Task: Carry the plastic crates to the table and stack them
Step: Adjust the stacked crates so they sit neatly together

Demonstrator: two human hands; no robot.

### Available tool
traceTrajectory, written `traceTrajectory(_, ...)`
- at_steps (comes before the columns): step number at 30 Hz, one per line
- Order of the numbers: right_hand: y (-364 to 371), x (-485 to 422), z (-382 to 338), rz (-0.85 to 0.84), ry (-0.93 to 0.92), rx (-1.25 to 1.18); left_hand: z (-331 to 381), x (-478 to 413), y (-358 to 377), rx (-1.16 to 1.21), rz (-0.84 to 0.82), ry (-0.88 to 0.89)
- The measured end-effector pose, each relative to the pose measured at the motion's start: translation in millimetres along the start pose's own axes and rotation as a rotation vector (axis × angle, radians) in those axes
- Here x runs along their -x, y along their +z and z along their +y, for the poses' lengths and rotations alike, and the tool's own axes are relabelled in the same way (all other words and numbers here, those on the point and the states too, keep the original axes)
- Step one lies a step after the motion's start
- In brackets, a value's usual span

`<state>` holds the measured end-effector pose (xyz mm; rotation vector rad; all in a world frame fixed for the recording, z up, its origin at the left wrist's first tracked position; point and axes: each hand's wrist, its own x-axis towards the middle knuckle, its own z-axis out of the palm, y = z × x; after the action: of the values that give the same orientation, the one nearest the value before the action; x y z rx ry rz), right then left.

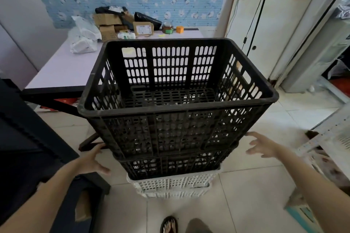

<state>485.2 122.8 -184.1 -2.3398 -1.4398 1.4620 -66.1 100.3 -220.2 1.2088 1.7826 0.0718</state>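
Head view shows a pile of crates on the floor, mid-frame, top black crate (176,89) highest. Left hand (92,159) and right hand (263,145) spread wide apart, empty. Next: grab both sides, carry to the table (64,70), upper left.

Both bare arms reach forward and down, spread wide apart. The left hand (92,161) is open, fingers splayed, thumb pointing forward, palm facing inward. The right hand (262,145) is open too, fingers spread and slightly curled, palm turned inward. A sandalled foot (169,224) shows below, between the arms.
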Motion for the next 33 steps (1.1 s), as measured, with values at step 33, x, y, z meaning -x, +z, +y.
traceTrajectory(33, 76.0, -76.4, 35.5, 0.520, -0.503, -0.132, -14.1, -29.9, 65.5, 0.378, 0.508, 0.240)
